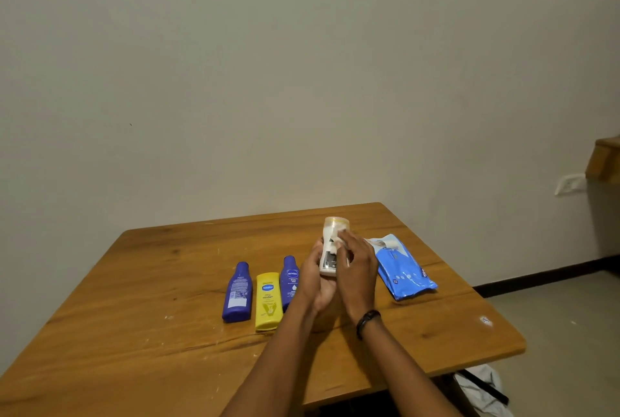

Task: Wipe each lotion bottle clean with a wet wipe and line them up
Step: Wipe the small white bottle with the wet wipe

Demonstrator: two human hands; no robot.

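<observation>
1. My right fingers (349, 243) were curled together, pressing a white wipe (342, 234) against the side of the white bottle (329, 250).
2. My left fingers (317, 246) were wrapped round that bottle's near end, gripping it.
3. Right hand (357, 274) and left hand (315, 279) held the bottle above the table (134, 316), raised, with its far end pointing away from me.
4. A dark band (367, 318) sat on my right wrist.
5. Left of my hands, three bottles lay flat side by side, caps away from me: a blue bottle (237, 294), a yellow bottle (267, 301) and a Nivea bottle (289, 279), which my left forearm partly hid.
6. Right of my hands, the blue wipe pack (402, 269) lay on the table.
7. A socket (568, 183) was on the wall at far right.
</observation>
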